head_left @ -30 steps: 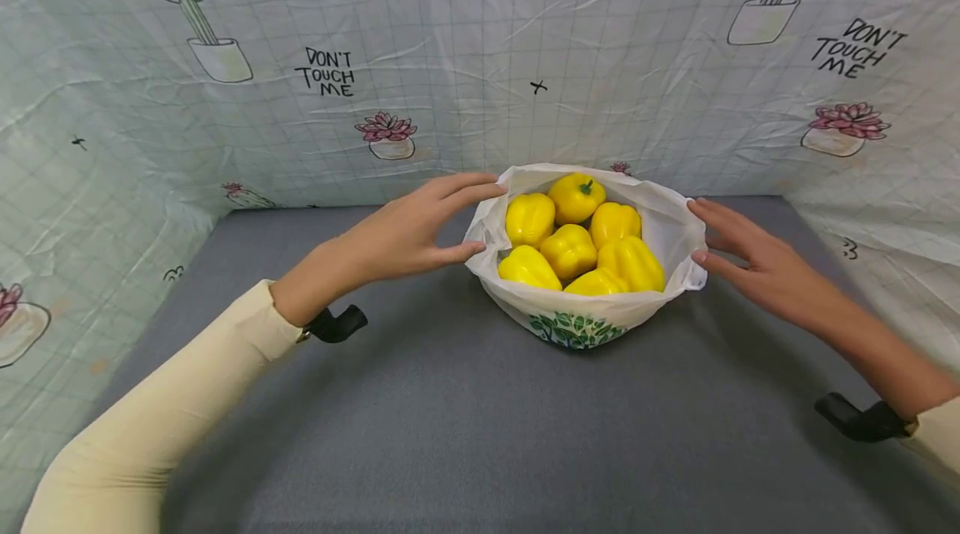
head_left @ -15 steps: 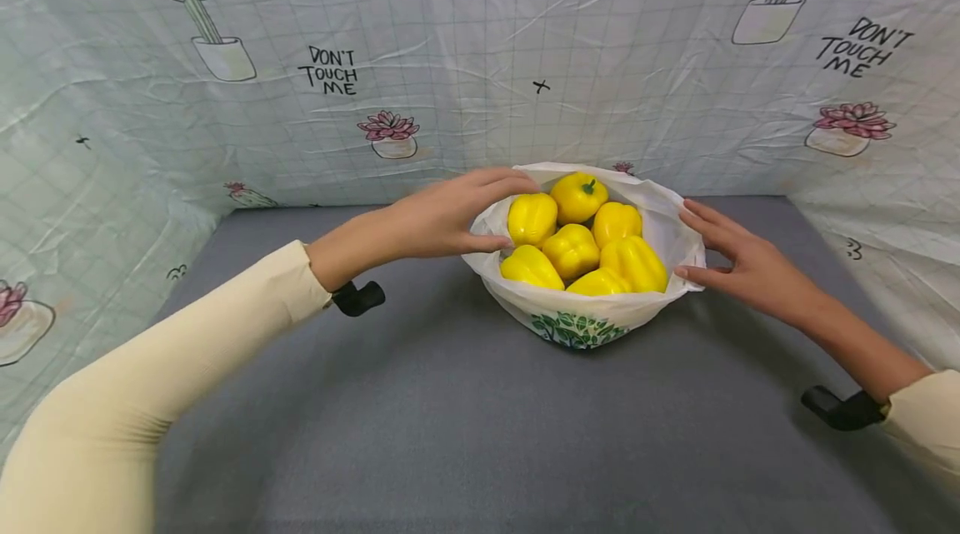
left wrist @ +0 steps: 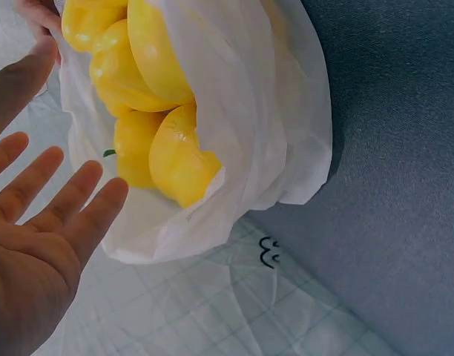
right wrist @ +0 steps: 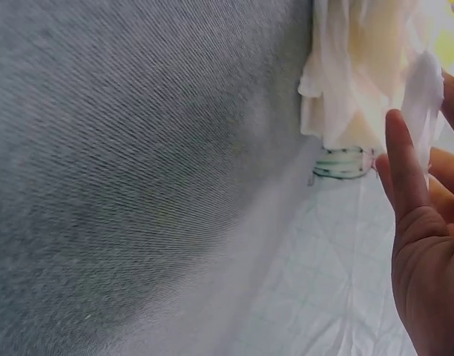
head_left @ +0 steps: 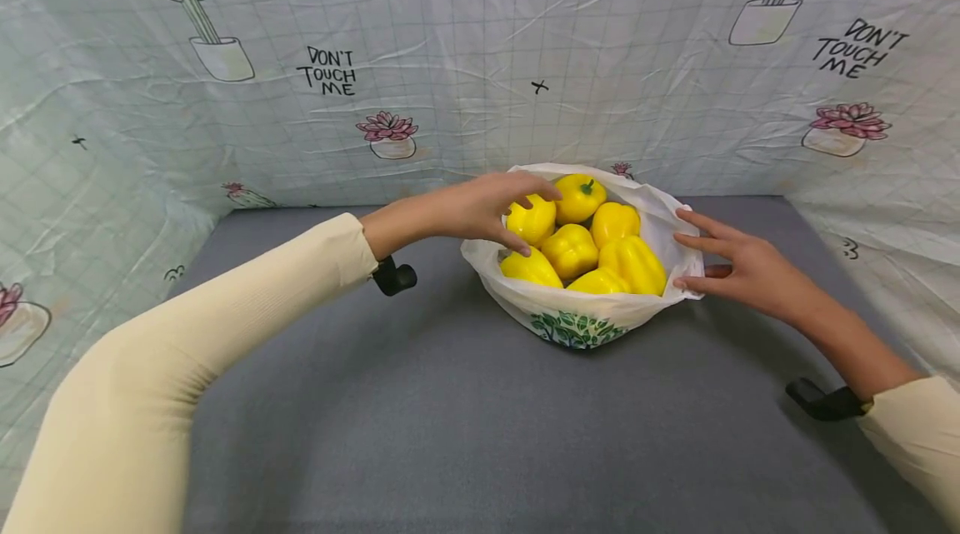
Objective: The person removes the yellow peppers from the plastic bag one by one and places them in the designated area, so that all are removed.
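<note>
A white bag [head_left: 517, 288] with a green tree print [head_left: 577, 328] sits with its mouth wide, holding several yellow bell peppers [head_left: 570, 252]. My left hand [head_left: 480, 209] reaches over the bag's left rim, fingers spread and slightly bent above the left-hand peppers; the left wrist view shows the palm of this hand [left wrist: 49, 237] with nothing in it. At the right rim, my right hand [head_left: 750, 267] touches the bag with its fingers and thumb apart. In the right wrist view a fold of bag plastic [right wrist: 423, 85] lies between the right hand's thumb and fingers.
The bag stands on a grey cloth-covered table [head_left: 480, 434], near its back edge. A hanging sheet [head_left: 465, 51] printed with cacti and words encloses the back and sides. Each wrist carries a black camera mount, such as the left mount [head_left: 395, 276].
My left hand has moved right, from beside the bag's left rim to above the peppers. My right hand has shifted slightly left, its fingertips coming over the right rim. The bag stays put.
</note>
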Available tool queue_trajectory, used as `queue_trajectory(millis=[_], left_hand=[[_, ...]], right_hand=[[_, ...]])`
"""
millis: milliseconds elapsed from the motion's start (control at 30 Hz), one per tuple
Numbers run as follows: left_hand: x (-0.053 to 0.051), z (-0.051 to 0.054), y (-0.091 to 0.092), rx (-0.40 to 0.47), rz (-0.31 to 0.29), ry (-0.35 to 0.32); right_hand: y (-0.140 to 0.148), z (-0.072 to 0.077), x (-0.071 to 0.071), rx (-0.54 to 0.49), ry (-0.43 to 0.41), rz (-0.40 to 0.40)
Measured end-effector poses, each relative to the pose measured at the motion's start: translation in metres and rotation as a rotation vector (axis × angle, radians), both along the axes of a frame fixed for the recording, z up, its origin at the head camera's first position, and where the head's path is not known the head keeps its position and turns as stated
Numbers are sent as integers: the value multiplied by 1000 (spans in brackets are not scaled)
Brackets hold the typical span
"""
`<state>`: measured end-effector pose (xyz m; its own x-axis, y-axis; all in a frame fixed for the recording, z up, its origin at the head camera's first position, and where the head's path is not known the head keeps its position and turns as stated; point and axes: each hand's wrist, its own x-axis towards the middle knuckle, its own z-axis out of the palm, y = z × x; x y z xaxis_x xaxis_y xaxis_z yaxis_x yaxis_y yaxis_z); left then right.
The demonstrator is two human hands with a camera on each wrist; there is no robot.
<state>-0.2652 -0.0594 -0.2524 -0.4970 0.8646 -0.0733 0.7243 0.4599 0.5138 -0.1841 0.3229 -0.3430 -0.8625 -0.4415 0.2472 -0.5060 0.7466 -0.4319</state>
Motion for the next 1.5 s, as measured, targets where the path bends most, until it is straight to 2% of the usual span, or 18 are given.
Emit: queue_trajectory(millis=[200,433,533,633,833,967,1167,1300,1400,1500], left_hand=[[-7,-4,9,-57,-10,-59],[-19,-8,17,-102,-22,-168],[-23,-7,20,-153,-33,-209],[-28,-8,24,-228,-49,-230],[-36,-9,28,-364,-100,-204],[-38,-10,30,-404,-120,-199],[-33,-12,30,-455,-89,-312],[-31,-18,29,-487,-76,-389],[-31,-21,29,-482,-86,-452],[-32,-19,30,-487,-123,-478]], right_hand=[[2,0,-3,-1,43,35],[0,0,-3,46,70,21],[-2,0,-1,54,62,13],[-5,1,0,42,45,-3],[-5,3,2,44,72,27],[-5,4,2,60,81,24],[-7,6,3,56,80,24],[-8,6,4,57,87,24],[-8,7,3,57,95,26],[-8,6,3,49,97,34]])
